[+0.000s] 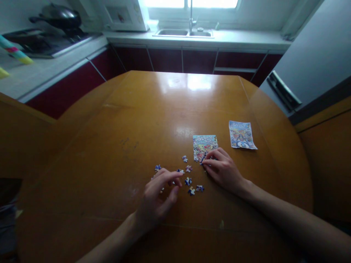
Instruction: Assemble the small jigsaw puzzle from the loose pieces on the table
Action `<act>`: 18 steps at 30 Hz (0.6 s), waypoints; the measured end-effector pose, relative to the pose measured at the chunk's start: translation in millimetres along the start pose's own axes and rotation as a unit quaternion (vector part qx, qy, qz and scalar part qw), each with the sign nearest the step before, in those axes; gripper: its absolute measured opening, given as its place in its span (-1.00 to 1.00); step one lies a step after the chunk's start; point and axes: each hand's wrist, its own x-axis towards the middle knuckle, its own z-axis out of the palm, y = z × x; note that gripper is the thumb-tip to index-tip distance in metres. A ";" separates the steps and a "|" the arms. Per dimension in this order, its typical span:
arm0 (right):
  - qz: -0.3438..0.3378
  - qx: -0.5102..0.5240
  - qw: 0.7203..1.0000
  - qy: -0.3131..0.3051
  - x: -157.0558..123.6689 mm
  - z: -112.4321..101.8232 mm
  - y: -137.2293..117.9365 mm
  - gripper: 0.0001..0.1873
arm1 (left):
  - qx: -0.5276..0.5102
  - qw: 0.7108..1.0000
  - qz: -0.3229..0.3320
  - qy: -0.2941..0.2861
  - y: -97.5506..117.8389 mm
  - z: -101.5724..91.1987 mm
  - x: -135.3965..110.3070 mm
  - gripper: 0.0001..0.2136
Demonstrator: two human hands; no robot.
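A partly assembled jigsaw puzzle (204,143) lies flat on the wooden table, its top rows joined into a colourful picture. My right hand (223,168) is at its lower edge, thumb and forefinger pinching a small dark puzzle piece (203,158). My left hand (161,193) hovers over loose pieces with its fingers curved and apart, and I see nothing held in it. Around it lie several loose pieces, among them a blue one (158,167), a pale one (185,159) and a blue-and-white one (188,181). Some pieces are partly hidden under my left hand.
A creased picture sheet (241,135) rests to the right of the puzzle. The round-ended wooden table (90,153) fills the middle of the view. Beyond it are a counter with a sink (172,33), a stove with a pan (61,16) at left and a fridge (315,54) at right.
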 end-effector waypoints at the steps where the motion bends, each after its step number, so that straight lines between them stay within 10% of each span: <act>1: 0.002 0.004 1.000 -0.001 0.0 -0.5 -0.6 -0.84 | 0.000 1.000 0.000 -0.001 -0.1 0.0 -0.1 -0.69; 10: 0.042 0.032 0.994 0.094 1.1 -8.7 2.9 -0.80 | 0.016 1.000 -0.003 0.017 -4.5 -5.1 -0.1 -0.70; 18: 0.025 0.006 1.000 -0.001 -2.8 -3.4 -0.7 -0.68 | 0.046 0.996 -0.060 0.055 -12.9 -16.2 0.0 -0.76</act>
